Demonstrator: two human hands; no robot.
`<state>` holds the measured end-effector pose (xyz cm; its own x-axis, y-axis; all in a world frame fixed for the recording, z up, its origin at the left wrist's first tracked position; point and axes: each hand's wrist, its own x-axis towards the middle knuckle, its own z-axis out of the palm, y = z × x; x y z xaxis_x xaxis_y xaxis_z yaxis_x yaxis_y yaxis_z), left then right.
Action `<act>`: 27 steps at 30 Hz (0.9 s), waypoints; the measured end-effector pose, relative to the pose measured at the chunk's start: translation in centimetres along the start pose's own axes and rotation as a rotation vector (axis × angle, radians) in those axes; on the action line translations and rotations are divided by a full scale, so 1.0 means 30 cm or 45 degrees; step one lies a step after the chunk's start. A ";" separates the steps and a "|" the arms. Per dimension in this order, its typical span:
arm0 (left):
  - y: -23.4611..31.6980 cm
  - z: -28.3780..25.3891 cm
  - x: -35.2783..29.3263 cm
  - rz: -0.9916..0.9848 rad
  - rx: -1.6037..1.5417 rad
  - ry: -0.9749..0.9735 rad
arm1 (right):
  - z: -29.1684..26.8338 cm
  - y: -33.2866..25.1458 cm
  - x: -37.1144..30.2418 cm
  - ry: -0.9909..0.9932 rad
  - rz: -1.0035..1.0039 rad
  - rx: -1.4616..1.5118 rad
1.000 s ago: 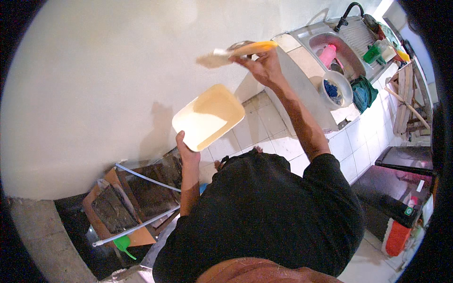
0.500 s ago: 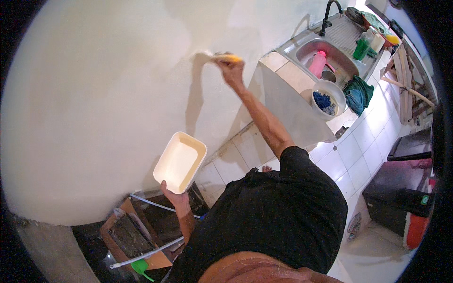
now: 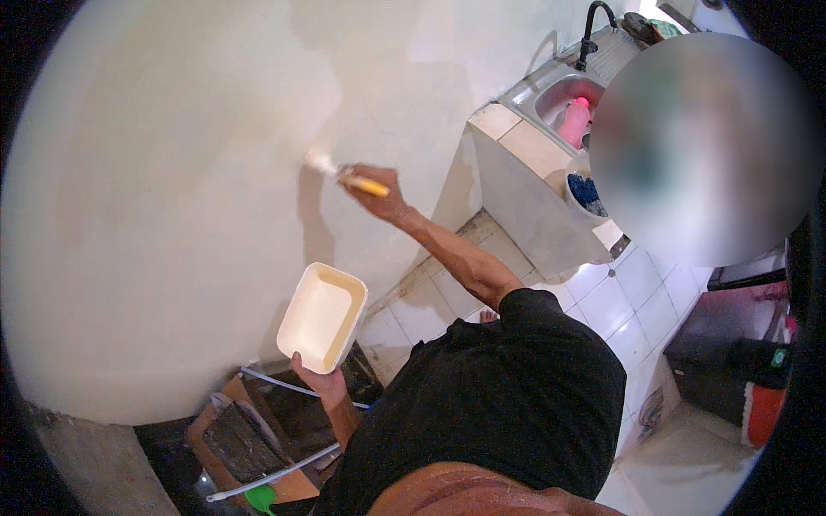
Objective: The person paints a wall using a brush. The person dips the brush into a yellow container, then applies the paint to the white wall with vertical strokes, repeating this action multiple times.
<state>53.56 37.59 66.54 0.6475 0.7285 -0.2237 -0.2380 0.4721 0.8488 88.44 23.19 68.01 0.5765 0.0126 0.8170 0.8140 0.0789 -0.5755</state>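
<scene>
In the head view, my right hand grips the yellow-handled brush, its bristles close to the pale wall; I can't tell whether they touch. My left hand holds the cream tray by its lower end, thumb over the rim, below the brush. That one-end hold worries me: a slack grip could let the tray tip, spilling anything wet inside onto the tiled floor. Overloaded bristles could drip; a hasty downward swing could knock the tray.
</scene>
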 end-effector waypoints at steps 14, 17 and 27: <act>-0.030 -0.134 0.031 0.054 0.047 -0.075 | -0.565 0.487 0.281 1.020 0.058 -0.500; -0.032 0.002 0.080 0.033 0.086 -0.122 | -0.485 0.601 0.180 1.040 -0.099 -0.849; 0.007 0.064 -0.052 0.105 0.098 0.139 | -0.235 0.304 0.080 0.020 -0.018 -0.129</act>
<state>53.89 35.61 67.99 0.5447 0.8147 -0.1989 -0.2281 0.3722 0.8997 97.75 16.92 64.47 0.5656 -0.0037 0.8247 0.8244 -0.0222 -0.5656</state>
